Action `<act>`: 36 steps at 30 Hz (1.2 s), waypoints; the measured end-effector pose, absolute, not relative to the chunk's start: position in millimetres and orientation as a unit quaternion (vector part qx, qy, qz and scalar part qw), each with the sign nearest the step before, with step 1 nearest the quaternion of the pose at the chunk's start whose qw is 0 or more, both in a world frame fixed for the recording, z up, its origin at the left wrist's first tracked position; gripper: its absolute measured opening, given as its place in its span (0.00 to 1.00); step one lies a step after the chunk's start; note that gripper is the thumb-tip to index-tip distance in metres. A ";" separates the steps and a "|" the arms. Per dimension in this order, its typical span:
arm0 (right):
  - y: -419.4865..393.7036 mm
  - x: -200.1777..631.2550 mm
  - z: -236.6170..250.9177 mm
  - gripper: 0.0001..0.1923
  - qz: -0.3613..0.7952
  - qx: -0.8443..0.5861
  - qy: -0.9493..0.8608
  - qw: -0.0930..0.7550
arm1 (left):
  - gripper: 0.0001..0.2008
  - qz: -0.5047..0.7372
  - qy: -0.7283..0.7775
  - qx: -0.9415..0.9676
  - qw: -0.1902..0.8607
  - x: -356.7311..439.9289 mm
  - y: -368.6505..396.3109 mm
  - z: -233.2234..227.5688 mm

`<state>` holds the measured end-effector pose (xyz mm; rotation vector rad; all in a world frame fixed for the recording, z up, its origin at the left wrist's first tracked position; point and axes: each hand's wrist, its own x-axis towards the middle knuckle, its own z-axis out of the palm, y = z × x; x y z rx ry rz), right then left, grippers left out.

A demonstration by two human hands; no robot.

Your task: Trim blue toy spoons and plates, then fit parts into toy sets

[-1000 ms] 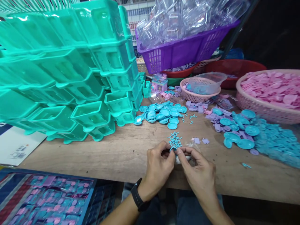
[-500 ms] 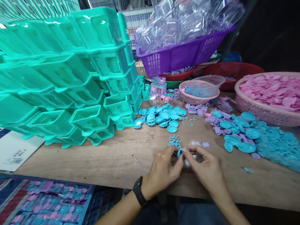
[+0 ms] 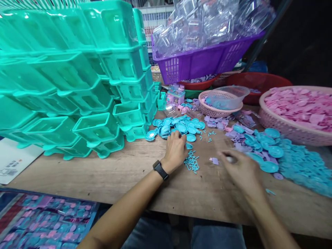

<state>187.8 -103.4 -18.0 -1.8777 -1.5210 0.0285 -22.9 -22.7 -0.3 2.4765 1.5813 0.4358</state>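
Note:
My left hand (image 3: 175, 149), with a black watch on its wrist, reaches forward, and its bent fingers touch the near edge of a heap of small blue round plates (image 3: 180, 127). Whether it grips one is hidden. A loose blue plate (image 3: 189, 146) lies right beside it, and a cluster of tiny blue pegs (image 3: 192, 162) sits just to its right. My right hand (image 3: 240, 171) is blurred, out to the right near a second heap of blue plates (image 3: 269, 152). Its fingertips pinch a small pale piece (image 3: 229, 159). A lilac square piece (image 3: 214, 160) lies between the hands.
Stacked teal bins (image 3: 77, 79) fill the left of the wooden table (image 3: 124, 180). At the back stand a purple basket of clear shells (image 3: 202, 58), a pink basket with a clear bowl (image 3: 220, 103) and red tubs. A pink basket of pink pieces (image 3: 298, 110) is far right. Printed sheets (image 3: 44, 221) lie lower left.
The hands were joined over a small blue piece near the table's front. They have parted: the left went forward to the plate heap, the right swung out to the right.

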 end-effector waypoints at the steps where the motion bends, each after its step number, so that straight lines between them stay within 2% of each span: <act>1: -104.7 171.9 -25.2 0.20 0.033 -0.714 -0.612 0.339 | 0.11 0.161 0.534 0.824 0.102 -26.9 -27.5 0.3; 6: -99.2 125.6 -39.9 0.12 0.051 -0.700 -0.652 0.285 | 0.12 0.291 0.532 0.765 0.215 -57.0 -57.0 -0.7; 10: -90.7 118.5 -34.1 0.09 0.075 -0.710 -0.650 0.261 | 0.08 0.381 0.541 0.705 0.254 -78.5 -79.1 -9.5; 14: -83.4 109.9 -27.4 0.09 0.075 -0.747 -0.629 0.199 | 0.07 0.408 0.559 0.672 0.264 -85.7 -94.7 -18.8; 22: -74.3 102.2 -25.3 0.09 0.067 -0.751 -0.637 0.160 | 0.08 0.427 0.553 0.679 0.225 -81.7 -107.0 -22.2; 32: -78.1 94.6 -21.8 0.08 0.064 -0.712 -0.671 0.197 | 0.08 0.427 0.564 0.661 0.250 -82.9 -114.4 -20.5; 34: -87.3 93.3 -15.9 0.10 0.066 -0.695 -0.675 0.239 | 0.08 0.441 0.565 0.644 0.268 -83.7 -116.1 -18.1; 36: -101.1 91.4 -10.8 0.11 0.079 -0.674 -0.659 0.325 | 0.08 0.458 0.563 0.624 0.288 -84.6 -118.1 -14.4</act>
